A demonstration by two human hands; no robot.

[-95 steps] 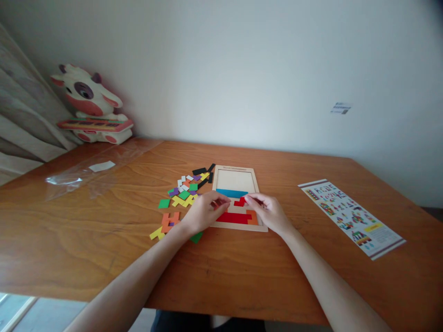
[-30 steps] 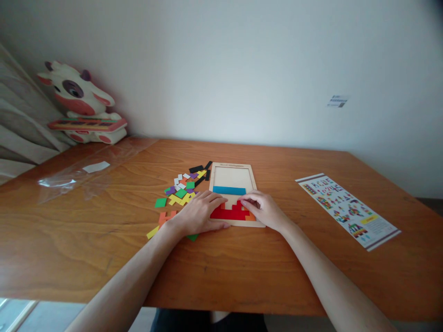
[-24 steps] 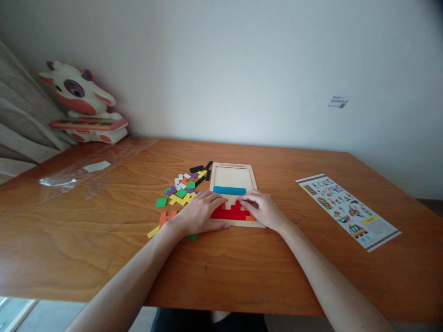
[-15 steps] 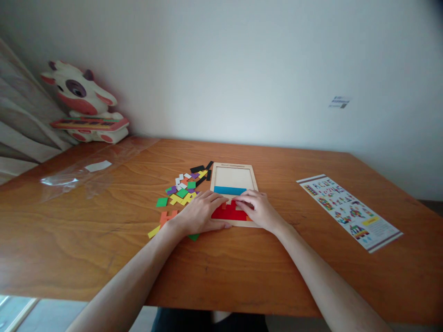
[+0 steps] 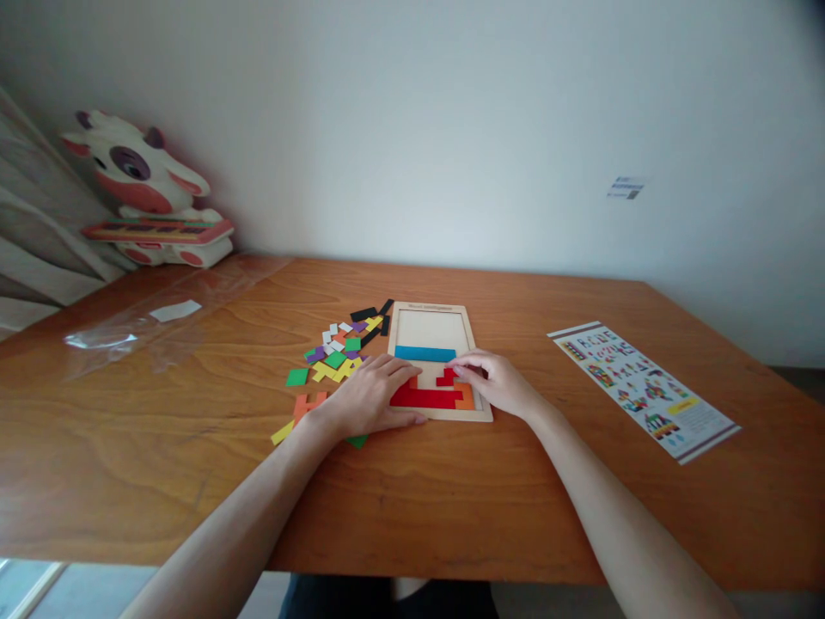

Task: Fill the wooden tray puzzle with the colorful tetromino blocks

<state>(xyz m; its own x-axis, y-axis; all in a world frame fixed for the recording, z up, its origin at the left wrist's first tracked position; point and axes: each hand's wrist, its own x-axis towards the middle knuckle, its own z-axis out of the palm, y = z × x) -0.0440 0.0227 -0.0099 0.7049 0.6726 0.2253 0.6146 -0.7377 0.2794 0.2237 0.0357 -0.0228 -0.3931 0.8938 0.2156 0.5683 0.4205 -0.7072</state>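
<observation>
A wooden puzzle tray (image 5: 430, 327) lies on the table in front of me. It holds a blue bar (image 5: 424, 353), flat red pieces (image 5: 425, 398) and an orange piece (image 5: 467, 395) along its near edge. My left hand (image 5: 369, 401) lies flat and open on the tray's near left corner. My right hand (image 5: 495, 381) pinches a small red piece (image 5: 447, 376) just above the red pieces in the tray.
Several loose coloured pieces (image 5: 335, 354) lie left of the tray, an orange one (image 5: 308, 403) nearer me. A printed pattern sheet (image 5: 642, 388) lies at the right. A clear plastic bag (image 5: 132, 331) and a cow toy (image 5: 143, 193) are at the far left.
Over the last second my right hand has drawn the small red piece up and to the right, away from the seated red pieces. My left hand has stayed flat on the tray's corner.
</observation>
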